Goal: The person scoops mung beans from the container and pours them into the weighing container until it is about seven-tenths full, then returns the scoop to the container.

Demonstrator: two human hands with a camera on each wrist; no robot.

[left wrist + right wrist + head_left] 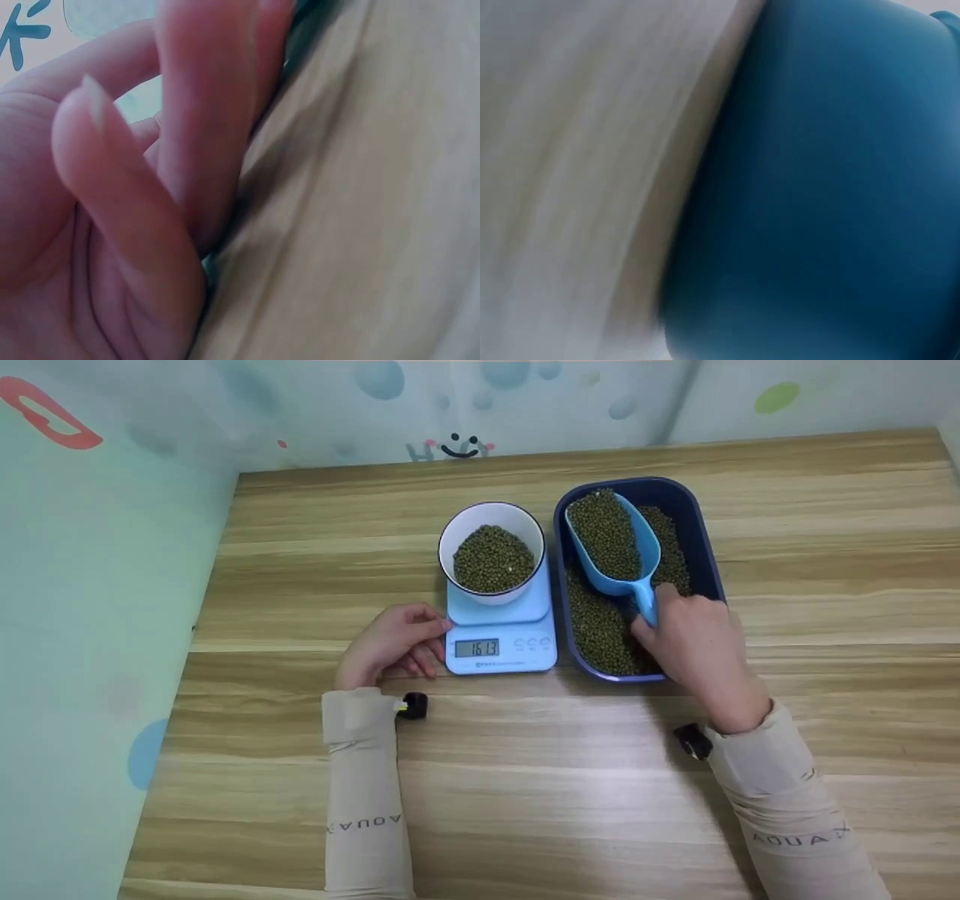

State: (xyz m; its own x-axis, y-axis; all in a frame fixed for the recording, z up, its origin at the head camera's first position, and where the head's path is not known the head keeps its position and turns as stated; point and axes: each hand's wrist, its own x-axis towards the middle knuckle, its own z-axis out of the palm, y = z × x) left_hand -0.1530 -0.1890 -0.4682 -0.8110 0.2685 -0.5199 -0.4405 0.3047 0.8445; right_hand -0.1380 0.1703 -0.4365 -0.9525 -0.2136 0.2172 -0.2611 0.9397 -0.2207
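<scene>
My right hand (701, 649) grips the handle of a light-blue scoop (646, 598), heaped with small green mung beans (606, 536). The scoop is over a dark blue tray (566, 622), in which more beans lie. Left of the tray, a white bowl (491, 598) with a dark rim holds a mound of beans and sits on a light-blue kitchen scale (502, 660). The display digits look like 1613. My left hand (394, 641) rests on the table with loosely bent fingers, a fingertip touching the scale's left edge. In the left wrist view, its fingers (202, 112) hold nothing.
Everything stands on a wood-grain table (510, 780). A patterned curtain or wall (570, 405) rises behind the table, and a pale green one (75, 622) at its left. The blurred right wrist view is largely filled by the tray's blue outer wall (817, 187).
</scene>
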